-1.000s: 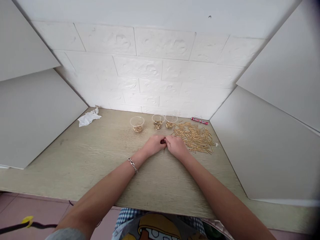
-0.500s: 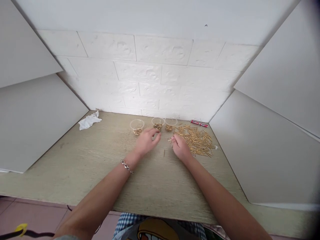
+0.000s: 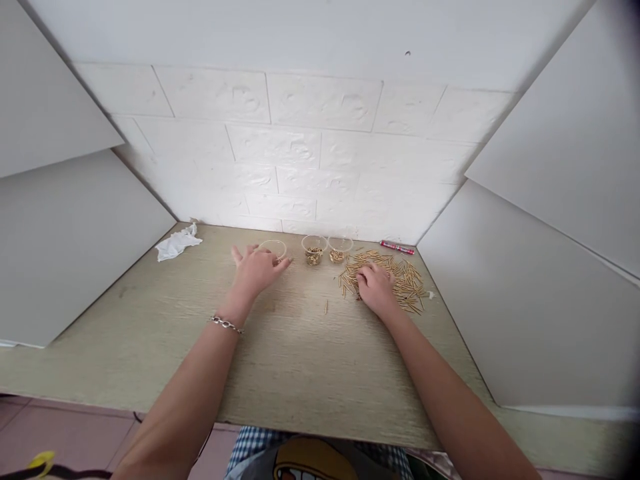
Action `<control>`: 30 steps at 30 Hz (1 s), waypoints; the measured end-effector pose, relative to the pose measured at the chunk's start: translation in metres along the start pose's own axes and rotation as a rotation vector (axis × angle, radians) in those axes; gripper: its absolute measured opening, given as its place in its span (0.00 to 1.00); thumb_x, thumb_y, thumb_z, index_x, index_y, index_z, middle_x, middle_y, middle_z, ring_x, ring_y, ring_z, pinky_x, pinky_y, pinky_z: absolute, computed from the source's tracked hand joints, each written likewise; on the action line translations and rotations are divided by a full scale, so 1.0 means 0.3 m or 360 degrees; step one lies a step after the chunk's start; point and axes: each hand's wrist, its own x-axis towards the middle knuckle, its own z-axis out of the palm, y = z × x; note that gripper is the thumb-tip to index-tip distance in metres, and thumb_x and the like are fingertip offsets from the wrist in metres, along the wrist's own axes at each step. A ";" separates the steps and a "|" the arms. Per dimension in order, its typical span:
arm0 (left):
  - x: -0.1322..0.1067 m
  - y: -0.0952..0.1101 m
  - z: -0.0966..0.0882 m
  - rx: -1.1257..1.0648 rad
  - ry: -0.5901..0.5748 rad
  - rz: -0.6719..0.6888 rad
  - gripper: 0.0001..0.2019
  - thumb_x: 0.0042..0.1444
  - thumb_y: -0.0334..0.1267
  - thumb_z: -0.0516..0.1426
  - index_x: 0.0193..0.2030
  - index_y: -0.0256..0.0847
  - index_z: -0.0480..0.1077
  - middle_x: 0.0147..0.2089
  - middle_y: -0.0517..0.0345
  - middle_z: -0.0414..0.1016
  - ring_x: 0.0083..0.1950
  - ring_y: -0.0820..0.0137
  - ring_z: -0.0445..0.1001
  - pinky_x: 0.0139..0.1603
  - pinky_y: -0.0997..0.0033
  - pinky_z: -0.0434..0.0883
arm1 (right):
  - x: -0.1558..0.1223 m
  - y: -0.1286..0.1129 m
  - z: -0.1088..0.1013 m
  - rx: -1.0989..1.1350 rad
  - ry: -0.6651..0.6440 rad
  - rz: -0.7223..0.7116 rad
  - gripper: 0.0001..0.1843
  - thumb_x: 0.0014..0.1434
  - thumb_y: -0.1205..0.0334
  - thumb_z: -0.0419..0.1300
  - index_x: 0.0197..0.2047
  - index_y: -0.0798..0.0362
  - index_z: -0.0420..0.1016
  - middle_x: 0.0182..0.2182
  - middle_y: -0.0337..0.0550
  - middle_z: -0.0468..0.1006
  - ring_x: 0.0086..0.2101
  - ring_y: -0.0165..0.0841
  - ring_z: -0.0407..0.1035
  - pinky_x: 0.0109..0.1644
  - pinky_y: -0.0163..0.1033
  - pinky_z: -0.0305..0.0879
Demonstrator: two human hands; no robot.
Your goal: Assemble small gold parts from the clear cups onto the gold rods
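— Left hand (image 3: 257, 270)?
— Spread open, fingers apart, over the leftmost clear cup (image 3: 273, 249) at the table's (image 3: 150, 320) back; holding nothing, as far as visible.
— Right hand (image 3: 376, 287)?
— Curled loosely on the gold pin pile (image 3: 400, 277), right of the cups. Grip hidden, cannot tell.
— Handling?
— Probably light, stiff, slippery; best pinched at mid-length.

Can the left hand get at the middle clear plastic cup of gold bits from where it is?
Probably yes: the left hand is open over the leftmost cup, and the middle clear plastic cup stands just beside it with nothing between.
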 end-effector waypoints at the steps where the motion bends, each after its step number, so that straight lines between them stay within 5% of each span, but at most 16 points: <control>1: 0.001 0.000 -0.001 0.0023 -0.0081 -0.0001 0.26 0.51 0.58 0.45 0.23 0.41 0.73 0.36 0.48 0.75 0.47 0.52 0.66 0.54 0.41 0.47 | 0.001 0.000 0.001 0.0020 0.0021 0.0016 0.11 0.57 0.62 0.48 0.32 0.53 0.71 0.39 0.46 0.70 0.42 0.38 0.60 0.50 0.50 0.44; 4: 0.000 -0.004 -0.013 0.0046 -0.0263 0.0021 0.26 0.50 0.59 0.44 0.27 0.39 0.72 0.32 0.48 0.74 0.36 0.60 0.71 0.43 0.58 0.63 | 0.004 0.001 0.004 0.0108 0.0084 0.0074 0.12 0.57 0.61 0.48 0.32 0.52 0.72 0.40 0.46 0.70 0.42 0.39 0.60 0.50 0.50 0.45; 7: -0.002 -0.012 -0.022 0.0034 -0.0322 0.0080 0.25 0.50 0.59 0.45 0.32 0.40 0.70 0.33 0.49 0.74 0.34 0.63 0.71 0.32 0.69 0.63 | 0.007 0.003 0.007 0.0165 0.0110 0.0123 0.12 0.57 0.61 0.48 0.33 0.52 0.72 0.40 0.47 0.71 0.42 0.39 0.60 0.49 0.50 0.46; 18: 0.011 -0.011 -0.023 0.0043 -0.0391 0.0071 0.19 0.51 0.53 0.48 0.28 0.39 0.70 0.32 0.50 0.74 0.33 0.64 0.70 0.29 0.71 0.60 | 0.009 -0.003 0.004 0.0277 0.0162 0.0180 0.10 0.56 0.62 0.49 0.32 0.53 0.71 0.40 0.46 0.73 0.42 0.39 0.62 0.49 0.49 0.47; 23: 0.010 -0.003 -0.023 0.0041 -0.0240 0.0047 0.21 0.53 0.52 0.46 0.32 0.38 0.71 0.35 0.48 0.74 0.37 0.62 0.71 0.34 0.69 0.63 | 0.008 -0.007 0.002 0.0318 0.0215 0.0168 0.10 0.55 0.62 0.49 0.31 0.53 0.70 0.40 0.46 0.73 0.42 0.39 0.62 0.49 0.49 0.47; 30: 0.017 -0.027 -0.004 -0.0105 0.0131 -0.0049 0.19 0.58 0.44 0.42 0.39 0.40 0.72 0.39 0.50 0.75 0.40 0.65 0.71 0.38 0.70 0.64 | 0.010 -0.029 -0.027 0.0489 0.0540 0.0083 0.10 0.55 0.63 0.48 0.32 0.54 0.69 0.36 0.45 0.75 0.40 0.37 0.64 0.52 0.49 0.46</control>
